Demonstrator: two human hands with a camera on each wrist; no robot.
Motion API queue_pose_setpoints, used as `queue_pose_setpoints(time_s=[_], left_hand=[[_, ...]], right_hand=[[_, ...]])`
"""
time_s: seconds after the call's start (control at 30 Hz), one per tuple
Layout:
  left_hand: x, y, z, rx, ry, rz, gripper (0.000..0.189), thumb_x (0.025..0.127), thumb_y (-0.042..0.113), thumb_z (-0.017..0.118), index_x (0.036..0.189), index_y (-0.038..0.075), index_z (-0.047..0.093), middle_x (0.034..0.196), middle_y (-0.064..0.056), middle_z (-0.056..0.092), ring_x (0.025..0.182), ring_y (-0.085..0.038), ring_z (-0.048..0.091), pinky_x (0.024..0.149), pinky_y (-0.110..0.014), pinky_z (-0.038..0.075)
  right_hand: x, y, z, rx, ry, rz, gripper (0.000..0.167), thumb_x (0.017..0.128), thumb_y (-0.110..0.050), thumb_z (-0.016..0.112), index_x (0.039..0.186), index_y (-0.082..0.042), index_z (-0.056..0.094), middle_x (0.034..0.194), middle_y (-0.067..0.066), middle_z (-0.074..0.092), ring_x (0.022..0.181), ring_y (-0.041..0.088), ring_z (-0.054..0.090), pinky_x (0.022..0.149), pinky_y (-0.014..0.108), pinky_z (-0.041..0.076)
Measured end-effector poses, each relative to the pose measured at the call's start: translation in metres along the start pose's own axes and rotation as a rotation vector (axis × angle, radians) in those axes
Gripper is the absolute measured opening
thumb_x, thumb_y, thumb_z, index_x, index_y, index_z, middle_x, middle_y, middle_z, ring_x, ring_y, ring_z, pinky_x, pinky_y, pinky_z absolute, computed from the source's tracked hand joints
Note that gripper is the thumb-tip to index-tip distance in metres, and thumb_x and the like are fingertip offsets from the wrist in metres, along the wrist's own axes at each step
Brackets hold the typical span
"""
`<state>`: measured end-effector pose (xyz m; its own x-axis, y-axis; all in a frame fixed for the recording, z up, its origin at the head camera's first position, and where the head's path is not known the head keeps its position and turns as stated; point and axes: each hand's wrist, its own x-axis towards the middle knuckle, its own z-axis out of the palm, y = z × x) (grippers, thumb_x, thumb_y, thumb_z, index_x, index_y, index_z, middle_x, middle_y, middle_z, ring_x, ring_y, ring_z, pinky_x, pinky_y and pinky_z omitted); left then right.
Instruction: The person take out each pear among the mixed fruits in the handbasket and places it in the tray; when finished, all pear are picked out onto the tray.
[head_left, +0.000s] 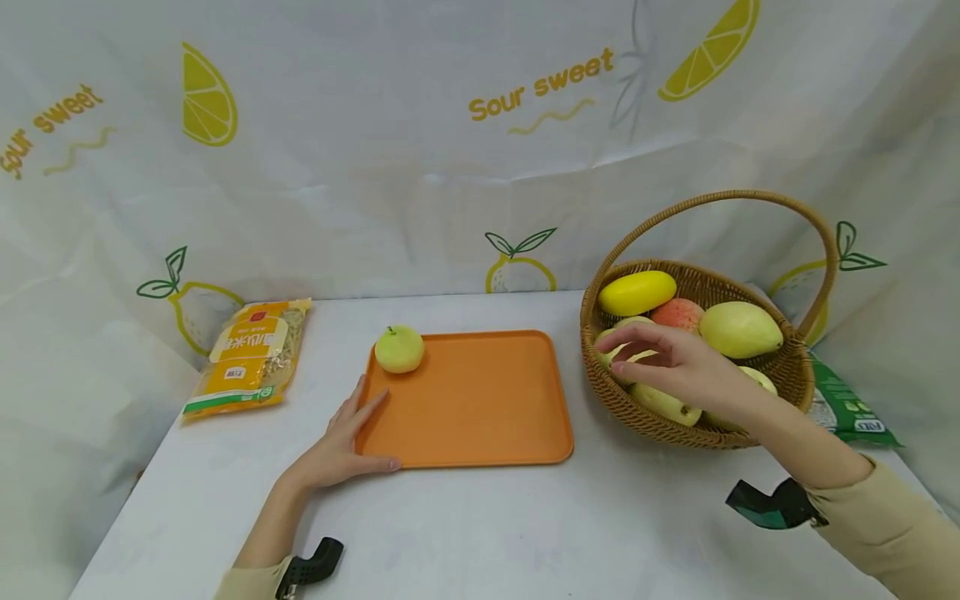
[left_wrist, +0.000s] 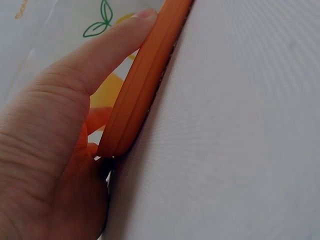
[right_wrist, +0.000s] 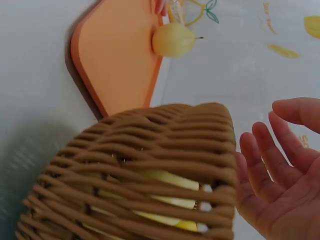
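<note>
My left hand (head_left: 333, 450) spreads its fingers along the left side of the orange tray (head_left: 480, 408), with the thumb on its front rim near the corner. On the tray's back-left corner sits a round yellow-green fruit (head_left: 400, 350) with a thin stem. My right hand (head_left: 686, 362) hovers over the wicker basket (head_left: 600, 387), fingers loosely bent and nothing between them. Under and around it lie several fruits: a bright yellow one (head_left: 637, 293), a reddish one (head_left: 677, 313) and a large pale green one (head_left: 741, 329). The hand partly covers others.
A tall arched handle (head_left: 731, 197) rises over the basket. At the back left lies a yellow bag of grain (head_left: 247, 354). Behind the basket's right side is a green packet (head_left: 847, 404). A printed white cloth (head_left: 420, 233) hangs along the table's back.
</note>
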<state>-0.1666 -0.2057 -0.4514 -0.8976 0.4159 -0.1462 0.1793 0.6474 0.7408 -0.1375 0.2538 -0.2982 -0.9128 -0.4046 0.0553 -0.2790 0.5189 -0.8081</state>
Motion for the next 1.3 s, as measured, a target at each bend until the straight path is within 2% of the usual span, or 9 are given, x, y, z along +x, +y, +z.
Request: queue_pose_setpoints(time_s=[0.1,0.17,0.33,0.53,0.7,0.83,0.97,1.13,1.3], left_hand=[[0.000,0.000,0.000,-0.003,-0.001,-0.002,0.104,0.073,0.051,0.082,0.156,0.025,0.026,0.163,-0.002,-0.014,0.145,-0.042,-0.006,0.105,-0.073,0.008],[0.000,0.000,0.000,-0.003,-0.002,-0.001,0.104,0.073,0.051,0.082,0.156,0.025,0.026,0.163,-0.002,-0.014,0.145,-0.042,-0.006,0.105,-0.073,0.008],[0.000,-0.001,0.000,0.004,-0.004,0.002,0.103,0.073,0.052,0.081,0.156,0.024,0.026,0.163,-0.002,-0.014,0.145,-0.043,-0.006,0.106,-0.073,0.008],[-0.001,-0.002,0.001,0.007,-0.008,-0.011,0.104,0.073,0.052,0.081,0.156,0.024,0.026,0.162,-0.002,-0.015,0.145,-0.044,-0.007,0.105,-0.073,0.008],[0.000,-0.002,0.001,0.008,-0.012,-0.006,0.103,0.073,0.052,0.081,0.156,0.025,0.026,0.162,-0.002,-0.015,0.145,-0.044,-0.007,0.105,-0.073,0.007],[0.001,-0.002,0.001,0.010,-0.006,-0.003,0.103,0.073,0.052,0.081,0.156,0.025,0.026,0.162,-0.001,-0.015,0.145,-0.044,-0.007,0.105,-0.073,0.008],[0.001,-0.002,0.001,0.006,-0.008,-0.005,0.103,0.073,0.052,0.081,0.156,0.025,0.026,0.162,-0.001,-0.015,0.145,-0.043,-0.007,0.106,-0.073,0.008],[0.000,-0.001,0.001,0.003,-0.013,-0.012,0.104,0.073,0.052,0.081,0.156,0.024,0.026,0.162,-0.001,-0.015,0.145,-0.043,-0.007,0.106,-0.073,0.008],[0.000,-0.001,0.001,0.002,-0.010,-0.015,0.104,0.073,0.052,0.082,0.156,0.024,0.026,0.162,-0.001,-0.015,0.145,-0.043,-0.007,0.106,-0.073,0.008]], right_hand=[[0.003,0.004,-0.009,-0.044,-0.017,-0.012,0.025,0.095,-0.012,0.064,0.119,-0.007,0.063,0.118,0.007,0.062,0.102,0.015,0.060,0.081,0.025,0.053],[0.006,0.008,-0.015,-0.095,-0.026,-0.061,0.025,0.093,-0.008,0.066,0.118,-0.004,0.064,0.117,0.009,0.063,0.100,0.015,0.061,0.079,0.026,0.054],[0.014,0.011,-0.027,-0.202,-0.074,-0.149,0.029,0.088,-0.005,0.071,0.116,0.000,0.064,0.117,0.012,0.063,0.097,0.026,0.064,0.075,0.030,0.056],[0.026,0.010,-0.039,-0.388,-0.181,-0.093,0.042,0.085,-0.020,0.077,0.122,-0.005,0.063,0.120,0.007,0.063,0.102,0.027,0.061,0.076,0.039,0.054],[0.035,0.014,-0.046,-0.465,-0.288,-0.015,0.055,0.083,-0.030,0.079,0.128,-0.007,0.059,0.126,0.007,0.059,0.110,0.030,0.056,0.079,0.040,0.051],[0.043,0.021,-0.048,-0.480,-0.348,0.010,0.063,0.081,-0.032,0.079,0.133,-0.003,0.055,0.131,0.011,0.056,0.117,0.033,0.053,0.089,0.046,0.048],[0.050,0.028,-0.046,-0.430,-0.401,0.061,0.070,0.080,-0.028,0.080,0.137,0.000,0.049,0.136,0.016,0.051,0.122,0.032,0.048,0.098,0.051,0.041],[0.057,0.036,-0.042,-0.420,-0.450,0.090,0.078,0.077,-0.026,0.081,0.140,0.001,0.044,0.138,0.018,0.049,0.121,0.031,0.047,0.099,0.050,0.039],[0.063,0.042,-0.038,-0.481,-0.470,0.058,0.084,0.073,-0.028,0.082,0.141,0.002,0.043,0.137,0.016,0.050,0.119,0.029,0.048,0.099,0.049,0.039]])
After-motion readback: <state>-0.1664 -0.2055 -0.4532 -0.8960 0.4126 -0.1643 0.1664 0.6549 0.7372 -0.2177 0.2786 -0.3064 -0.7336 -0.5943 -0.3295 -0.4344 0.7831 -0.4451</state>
